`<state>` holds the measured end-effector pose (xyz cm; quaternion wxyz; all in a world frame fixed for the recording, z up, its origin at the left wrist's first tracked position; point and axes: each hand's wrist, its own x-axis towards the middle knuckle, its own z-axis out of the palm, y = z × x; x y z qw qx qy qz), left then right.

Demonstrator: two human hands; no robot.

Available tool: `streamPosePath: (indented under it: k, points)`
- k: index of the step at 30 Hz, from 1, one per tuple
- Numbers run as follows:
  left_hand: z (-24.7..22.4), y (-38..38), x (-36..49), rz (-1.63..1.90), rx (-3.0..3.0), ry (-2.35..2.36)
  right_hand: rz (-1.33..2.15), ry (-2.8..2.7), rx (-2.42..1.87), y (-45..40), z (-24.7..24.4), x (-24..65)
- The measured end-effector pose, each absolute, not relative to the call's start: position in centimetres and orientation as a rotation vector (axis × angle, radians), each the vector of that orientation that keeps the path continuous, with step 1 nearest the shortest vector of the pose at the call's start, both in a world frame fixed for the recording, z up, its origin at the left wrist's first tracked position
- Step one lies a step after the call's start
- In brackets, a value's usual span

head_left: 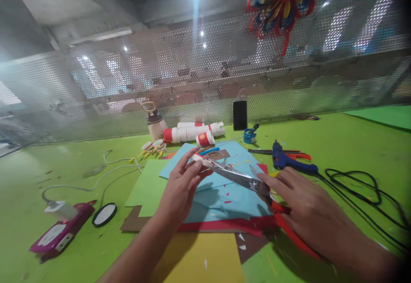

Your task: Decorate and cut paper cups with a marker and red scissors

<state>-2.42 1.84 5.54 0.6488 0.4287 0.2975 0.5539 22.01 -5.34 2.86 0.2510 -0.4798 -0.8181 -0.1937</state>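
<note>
In the head view, the left hand (pixel 184 176) is partly curled, its thumb and fingers pinching a small white-and-red piece (pixel 201 159) over the middle of the table; the fingers overlap it, so its full shape cannot be told. The right hand (pixel 305 193) is closed around the red handles of a pair of scissors (pixel 236 177), the index finger stretched forward near the pivot. A long metal blade runs leftward from the pivot and reaches the piece at the left fingertips — whether it is biting into it is hard to tell, and so is how widely the blades are spread. Under both hands lie layered papers: light blue sheets (pixel 215 212) with small red scraps on them, a light green sheet (pixel 146 182) to the left, a strip of red paper (pixel 221 227) along the near edge and a yellow sheet (pixel 199 257) closest to the person. Beyond them a red-and-white paper cup (pixel 205 138) lies on its side in front of a long row of nested cups (pixel 188 134), with a spray bottle (pixel 156 124) behind on the left. To the right, a blue glue gun (pixel 290 164) rests near the right hand — its black cable (pixel 359 180) looping across the green table (pixel 22 180). On the left sit a purple power strip (pixel 64 229) with a white plug (pixel 61 210) and a black-rimmed white disc (pixel 105 214).
</note>
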Motion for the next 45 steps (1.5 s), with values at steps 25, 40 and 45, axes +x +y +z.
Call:
streamPosePath:
  k: [25, 40, 45]
  points:
    - [4.9, 2.3, -2.6, 1.227, 1.107, 0.713, -0.453, -2.284, -1.334, -5.5, 3.5, 22.4]
    - [6.0, 2.0, -3.1, 1.09, 1.09, 0.645, -0.383, -2.338, -1.341, -5.5, 3.6, 23.0]
    - [6.0, 2.1, -3.2, 1.08, 1.109, 0.672, -0.345, -2.339, -1.332, -5.4, 3.4, 23.0]
